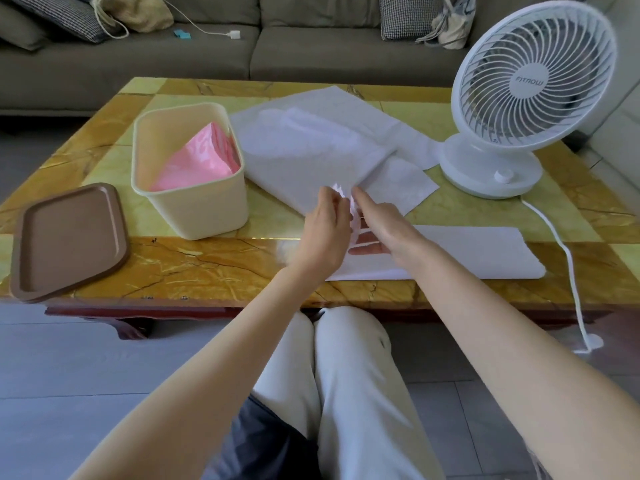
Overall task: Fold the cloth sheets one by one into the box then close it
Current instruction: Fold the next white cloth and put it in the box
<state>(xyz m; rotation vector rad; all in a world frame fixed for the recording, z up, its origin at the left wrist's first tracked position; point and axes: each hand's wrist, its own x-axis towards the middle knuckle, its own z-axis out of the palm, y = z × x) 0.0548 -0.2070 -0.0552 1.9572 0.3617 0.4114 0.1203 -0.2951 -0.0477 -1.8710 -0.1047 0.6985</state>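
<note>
**A:** Where's the sheet?

**B:** The sheet (467, 251) lies along the front edge of the worktop (207, 268), right of the middle, folded into a long white strip. Its left end is lifted off the surface and bunched between my two hands.

**A:** How are you holding it?

**B:** My left grip (325, 226) has its fingers curled and pinches the raised end from the left. My right grip (377, 223) comes in from the right. Its fingers lie fairly straight over the cloth, the thumb shows underneath, and the fold is caught between them. The two grips are almost touching. That spot is blurred, so I can't tell how the cloth is creased there.

**A:** And the box?

**B:** The box (194, 202) stands left of the middle, near my left grip. It's cream and uncovered, and a pink cloth (204, 157) leans inside against its far right wall.

**A:** The lid?

**B:** The lid (69, 240) is brown and lies flat at the front left corner, just beside the box. Its near corner hangs over the edge.

**A:** Anything else up there?

**B:** A pile (311, 147) of white sheets is spread across the middle toward the far edge, with its left side just beside the box. A white fan (530, 88) stands by the right edge, near the pile's right corner. Its cord (568, 258) runs over the front edge down to the floor. A sofa (311, 53) sits beyond the far edge.
</note>
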